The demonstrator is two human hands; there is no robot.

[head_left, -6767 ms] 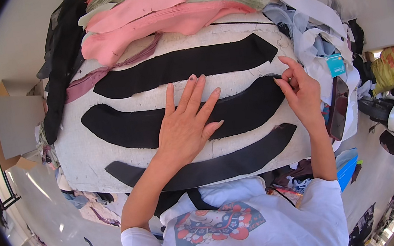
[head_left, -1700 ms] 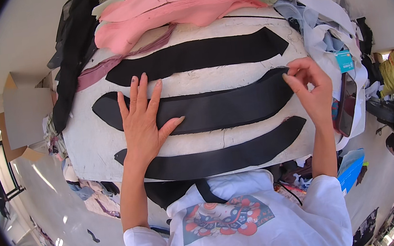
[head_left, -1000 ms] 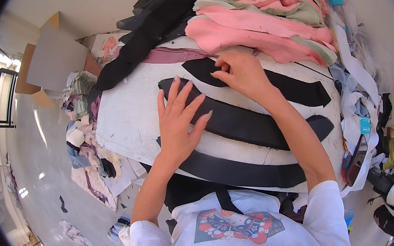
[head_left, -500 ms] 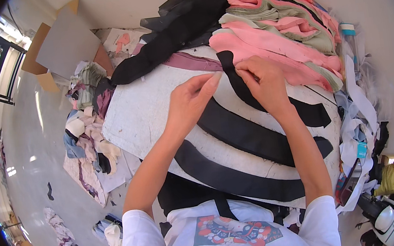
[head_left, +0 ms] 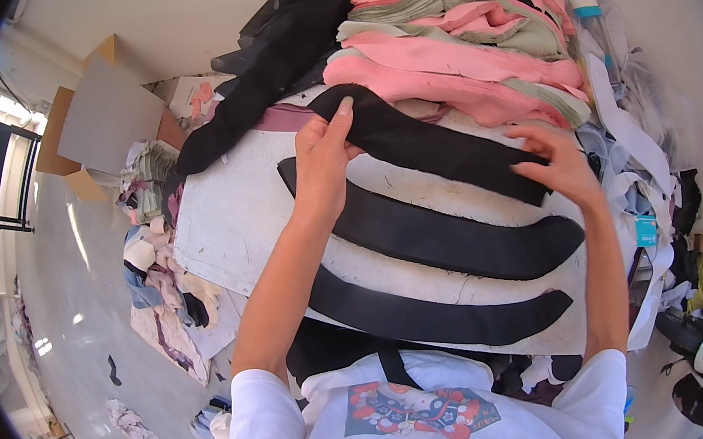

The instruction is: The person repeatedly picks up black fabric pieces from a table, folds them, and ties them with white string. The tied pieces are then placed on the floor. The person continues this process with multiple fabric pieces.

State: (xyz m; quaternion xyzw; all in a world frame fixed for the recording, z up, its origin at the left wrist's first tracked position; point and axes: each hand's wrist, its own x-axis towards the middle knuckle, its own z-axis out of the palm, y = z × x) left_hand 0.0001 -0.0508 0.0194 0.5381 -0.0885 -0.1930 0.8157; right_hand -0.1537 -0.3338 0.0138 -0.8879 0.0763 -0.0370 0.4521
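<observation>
My left hand [head_left: 328, 154] pinches the left end of a curved black fabric strip [head_left: 439, 145], thumb on top. Over the strip's right end, my right hand [head_left: 562, 163] has its fingers apart, the tips at the cloth's edge. The strip stretches between both hands across the far part of a white tabletop [head_left: 223, 213]. Nearer me lie a second curved black strip [head_left: 449, 229] and a third black strip [head_left: 433, 310], roughly side by side. My left forearm crosses their left ends and hides part of them.
Folded pink and grey-green fabric [head_left: 447, 67] is heaped at the table's back, beside a long bundle of black cloth [head_left: 258, 99]. An open cardboard box [head_left: 105, 109] stands at far left above fabric scraps [head_left: 169, 268]. White strips [head_left: 630, 132] hang along the right edge.
The far strip has been spread out flatter between my hands. My left hand now grips its left end; my right hand has moved right to its other end. The view has shifted slightly.
</observation>
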